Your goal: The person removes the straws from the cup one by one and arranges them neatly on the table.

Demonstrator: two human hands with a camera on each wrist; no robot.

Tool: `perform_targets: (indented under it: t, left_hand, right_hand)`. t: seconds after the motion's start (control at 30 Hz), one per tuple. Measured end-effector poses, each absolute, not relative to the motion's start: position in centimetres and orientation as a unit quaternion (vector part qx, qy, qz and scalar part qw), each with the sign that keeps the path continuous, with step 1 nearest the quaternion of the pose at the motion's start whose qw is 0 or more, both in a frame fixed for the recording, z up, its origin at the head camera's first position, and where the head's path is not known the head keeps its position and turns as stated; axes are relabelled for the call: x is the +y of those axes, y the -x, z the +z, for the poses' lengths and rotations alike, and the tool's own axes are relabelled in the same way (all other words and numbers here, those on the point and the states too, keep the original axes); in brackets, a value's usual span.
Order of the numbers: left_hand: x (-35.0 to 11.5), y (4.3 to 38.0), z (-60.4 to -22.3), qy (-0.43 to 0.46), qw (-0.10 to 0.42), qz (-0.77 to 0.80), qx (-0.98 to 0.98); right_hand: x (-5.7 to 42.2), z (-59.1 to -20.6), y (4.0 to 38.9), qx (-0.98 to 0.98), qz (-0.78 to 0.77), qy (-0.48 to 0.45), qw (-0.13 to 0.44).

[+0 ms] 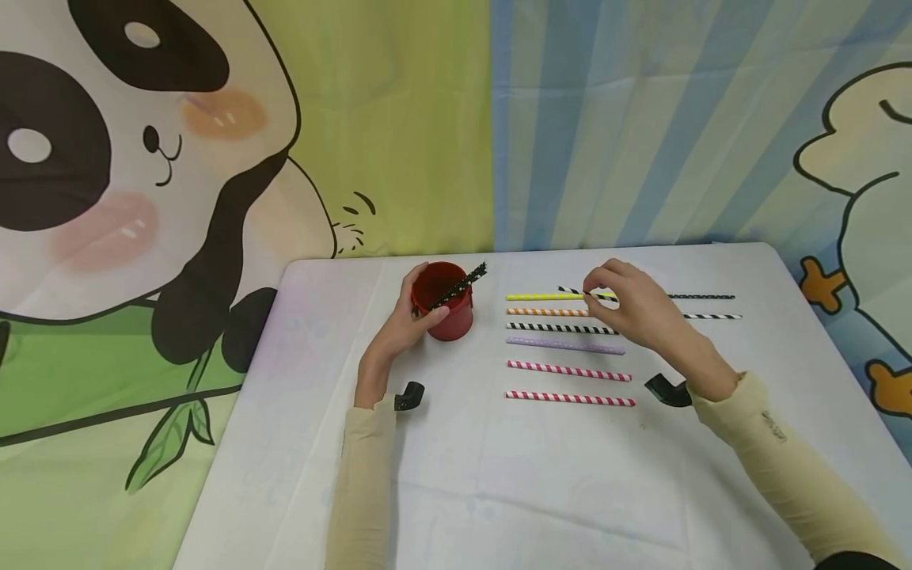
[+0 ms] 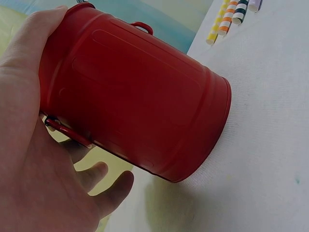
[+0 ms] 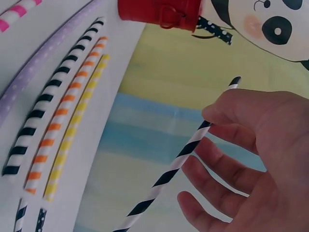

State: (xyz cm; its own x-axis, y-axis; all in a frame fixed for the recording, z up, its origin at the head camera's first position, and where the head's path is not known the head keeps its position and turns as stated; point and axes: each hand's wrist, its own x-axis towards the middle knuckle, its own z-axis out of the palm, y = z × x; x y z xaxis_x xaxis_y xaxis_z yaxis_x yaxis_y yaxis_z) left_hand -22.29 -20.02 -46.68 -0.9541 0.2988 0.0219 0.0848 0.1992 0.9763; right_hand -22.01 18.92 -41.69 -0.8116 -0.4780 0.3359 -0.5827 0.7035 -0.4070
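My left hand (image 1: 399,328) grips a small red metal bucket (image 1: 456,323), thumb at the near side of its rim, fingers round the far left. Black straws with white dots (image 1: 461,285) lean inside, their ends above the rim. In the left wrist view the bucket's base meets the white tabletop. My right hand (image 1: 637,309) pinches a black-and-white striped straw (image 3: 166,178) near one end between thumb and index finger. That straw is tilted, above the row of straws, and the other fingers are loosely bent beside it.
Left of and below my right hand lie yellow (image 1: 534,298), orange (image 1: 545,312), black-striped (image 1: 556,327), purple (image 1: 566,345), pink (image 1: 568,370) and red-striped (image 1: 570,398) straws. A black dotted straw (image 1: 705,297) and another black-striped straw (image 1: 716,317) lie farther right. A printed curtain (image 1: 427,142) hangs behind the table (image 1: 541,483).
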Motion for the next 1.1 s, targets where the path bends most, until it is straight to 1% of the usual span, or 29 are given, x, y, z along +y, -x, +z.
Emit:
perform_targets:
  t: [0.37,0.6,0.77,0.87,1.1]
  left_hand:
    - [-19.9,22.1,-46.6,-0.12,0.088,0.621,0.769]
    - [-19.9,22.2,-46.5,-0.125,0.087,0.622,0.768]
    - [-19.9,22.1,-46.5,-0.124,0.087,0.624,0.766]
    - [-19.9,22.1,-46.4,-0.124,0.087,0.625,0.766]
    - [-19.9,22.2,-46.5,-0.125,0.088,0.622,0.768]
  right_hand:
    - [21.3,-42.7,21.6,-0.935,0.193,-0.276,0.11]
    - [22.3,-43.2,21.2,-0.952,0.159,-0.248,0.084]
    - [23.2,-44.3,21.0,-0.944,0.15,-0.271,0.118]
    - [23.9,-45.0,20.9,-0.943,0.144,-0.271,0.125]
    - [25.6,-45.8,20.4,-0.959,0.107,-0.248,0.09]
